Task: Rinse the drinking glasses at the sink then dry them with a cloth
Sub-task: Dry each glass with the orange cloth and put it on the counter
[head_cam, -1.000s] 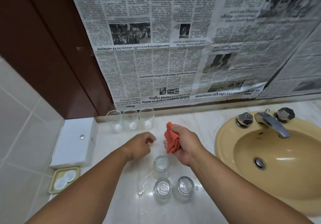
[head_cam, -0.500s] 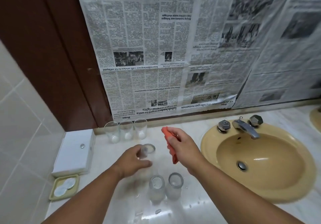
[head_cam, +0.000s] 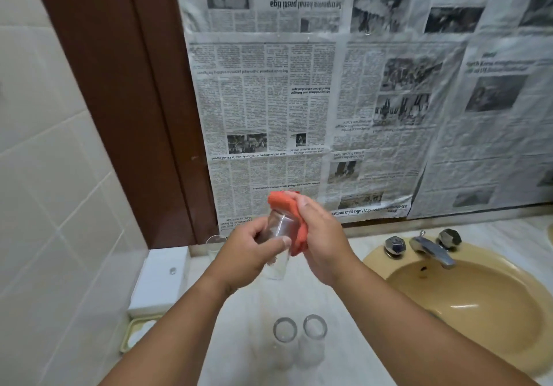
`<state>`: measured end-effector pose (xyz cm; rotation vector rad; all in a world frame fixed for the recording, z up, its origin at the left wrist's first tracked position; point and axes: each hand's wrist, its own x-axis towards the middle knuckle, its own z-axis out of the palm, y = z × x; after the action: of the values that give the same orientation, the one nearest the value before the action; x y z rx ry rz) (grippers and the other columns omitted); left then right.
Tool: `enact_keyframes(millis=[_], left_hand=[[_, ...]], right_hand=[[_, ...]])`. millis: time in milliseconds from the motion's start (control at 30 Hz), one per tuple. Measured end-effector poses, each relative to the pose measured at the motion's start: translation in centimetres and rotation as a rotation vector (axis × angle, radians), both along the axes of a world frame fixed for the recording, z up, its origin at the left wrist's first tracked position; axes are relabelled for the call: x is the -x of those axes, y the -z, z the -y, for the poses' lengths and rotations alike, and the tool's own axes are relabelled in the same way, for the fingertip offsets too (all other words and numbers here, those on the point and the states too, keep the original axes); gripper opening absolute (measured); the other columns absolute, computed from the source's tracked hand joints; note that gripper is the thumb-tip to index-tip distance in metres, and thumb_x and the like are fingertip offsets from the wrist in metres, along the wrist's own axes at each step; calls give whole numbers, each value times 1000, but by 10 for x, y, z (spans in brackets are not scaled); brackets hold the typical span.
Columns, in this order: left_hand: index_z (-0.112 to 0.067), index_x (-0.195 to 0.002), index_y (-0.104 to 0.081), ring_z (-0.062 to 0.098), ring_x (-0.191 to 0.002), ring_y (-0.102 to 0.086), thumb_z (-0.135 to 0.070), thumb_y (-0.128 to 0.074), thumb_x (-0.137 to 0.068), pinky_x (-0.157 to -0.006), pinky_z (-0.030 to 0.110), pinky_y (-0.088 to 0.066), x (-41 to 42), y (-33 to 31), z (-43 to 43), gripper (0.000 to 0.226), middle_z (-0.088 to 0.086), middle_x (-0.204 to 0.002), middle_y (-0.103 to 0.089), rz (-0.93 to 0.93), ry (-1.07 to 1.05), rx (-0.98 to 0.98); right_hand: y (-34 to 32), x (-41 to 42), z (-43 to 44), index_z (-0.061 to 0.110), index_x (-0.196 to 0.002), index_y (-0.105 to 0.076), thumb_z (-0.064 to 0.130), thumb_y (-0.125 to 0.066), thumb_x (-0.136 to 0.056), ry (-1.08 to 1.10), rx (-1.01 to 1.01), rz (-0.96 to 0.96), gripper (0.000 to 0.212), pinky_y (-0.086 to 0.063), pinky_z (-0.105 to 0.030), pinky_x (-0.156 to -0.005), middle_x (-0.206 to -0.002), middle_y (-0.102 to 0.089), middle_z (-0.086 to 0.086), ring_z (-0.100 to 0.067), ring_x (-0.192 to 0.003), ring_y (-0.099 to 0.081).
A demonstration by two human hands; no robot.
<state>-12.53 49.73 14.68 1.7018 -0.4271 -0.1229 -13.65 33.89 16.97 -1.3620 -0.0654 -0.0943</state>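
Observation:
My left hand (head_cam: 253, 255) grips a clear drinking glass (head_cam: 278, 224) lifted above the counter, its body tilted. My right hand (head_cam: 321, 237) holds an orange cloth (head_cam: 288, 209) pressed over the glass's upper end and right side. Two more glasses (head_cam: 284, 330) (head_cam: 314, 327) stand side by side on the marble counter (head_cam: 338, 311) near me. Behind my left hand, part of another glass (head_cam: 215, 240) shows by the wall; the rest of that row is hidden. The beige sink (head_cam: 466, 305) with its chrome tap (head_cam: 431, 249) lies to the right.
A white box (head_cam: 163, 281) sits at the counter's left end, with a pale green soap dish (head_cam: 134, 333) in front of it. Newspaper sheets (head_cam: 329, 116) cover the back wall. White tiles (head_cam: 54, 206) form the left wall.
My left hand picked one glass off the counter and raised it. My right hand brought the orange cloth onto it. The camera tilted up.

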Motion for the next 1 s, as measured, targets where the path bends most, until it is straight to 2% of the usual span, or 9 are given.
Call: enact_keyframes(millis=[67, 167, 300, 433, 500, 633, 800, 900, 1000], left_hand=[[-15, -121, -65, 17, -82, -70, -28, -77, -85, -77, 42, -60, 3, -15, 9, 41, 4, -93, -74, -51, -83, 220], [-7, -117, -57, 24, -86, -69, -31, -74, -98, -69, 41, -58, 7, -41, 17, 36, 10, -96, -72, -69, -204, 401], [-14, -106, -61, 31, -92, -57, -42, -57, -103, -73, 38, -47, 15, -64, 28, 28, 23, -99, -64, -103, -211, 420], [-8, -128, -62, 25, -96, -71, -46, -50, -109, -68, 31, -53, 31, -81, 51, 45, 30, -120, -70, -61, -157, 414], [-17, -133, -65, 21, -104, -73, -46, -50, -110, -66, 25, -54, 34, -92, 61, 40, 16, -123, -76, -22, -145, 413], [-15, -137, -54, 23, -100, -72, -54, -62, -102, -68, 30, -59, 34, -112, 71, 53, 11, -120, -75, 44, -289, 477], [-18, -130, -60, 36, -102, -75, -59, -55, -104, -86, 49, -56, 45, -119, 99, 49, 17, -120, -74, 107, -289, 390], [-17, -131, -61, 27, -97, -75, -55, -43, -111, -74, 33, -57, 48, -127, 112, 47, 17, -124, -73, 87, -292, 398], [-18, -138, -47, 18, -91, -77, -51, -53, -107, -66, 26, -58, 53, -139, 116, 45, 9, -121, -74, 101, -294, 450]], right_hand=[[-10, 7, -12, 27, -144, -61, 27, -36, -116, 59, -42, 109, 37, -57, -40, -90, -139, -69, 3, -13, -112, -69], [-13, 21, -22, 41, -156, -43, 30, -40, -114, 137, 242, 303, 44, -41, -33, -120, -153, -50, 24, 4, -142, -47], [-22, 35, -18, 46, -159, -34, 31, -38, -114, 180, 410, 405, 48, -32, -20, -120, -159, -41, 22, 13, -144, -36], [-58, 23, 1, 44, -158, -39, 39, -37, -113, 232, 362, 411, 45, -20, -12, -120, -169, -26, 16, 20, -148, -16], [-71, 22, 8, 40, -160, -37, 39, -37, -113, 208, 323, 454, 47, -25, -23, -125, -165, -35, 19, 12, -150, -25], [-66, 47, 18, 38, -159, -34, 26, -39, -114, 145, 298, 488, 47, -30, -11, -117, -150, -40, 38, 20, -141, -35], [-96, 33, 49, 28, -160, -42, 27, -39, -113, 246, 224, 493, 47, -33, -36, -127, -159, -49, 14, 4, -144, -44], [-112, 32, 58, 29, -160, -41, 29, -40, -113, 228, 231, 526, 47, -38, -32, -123, -157, -50, 16, 4, -144, -44], [-94, 53, 58, 30, -161, -38, 24, -41, -114, 172, 281, 547, 47, -34, -16, -118, -151, -48, 25, 13, -142, -40]])
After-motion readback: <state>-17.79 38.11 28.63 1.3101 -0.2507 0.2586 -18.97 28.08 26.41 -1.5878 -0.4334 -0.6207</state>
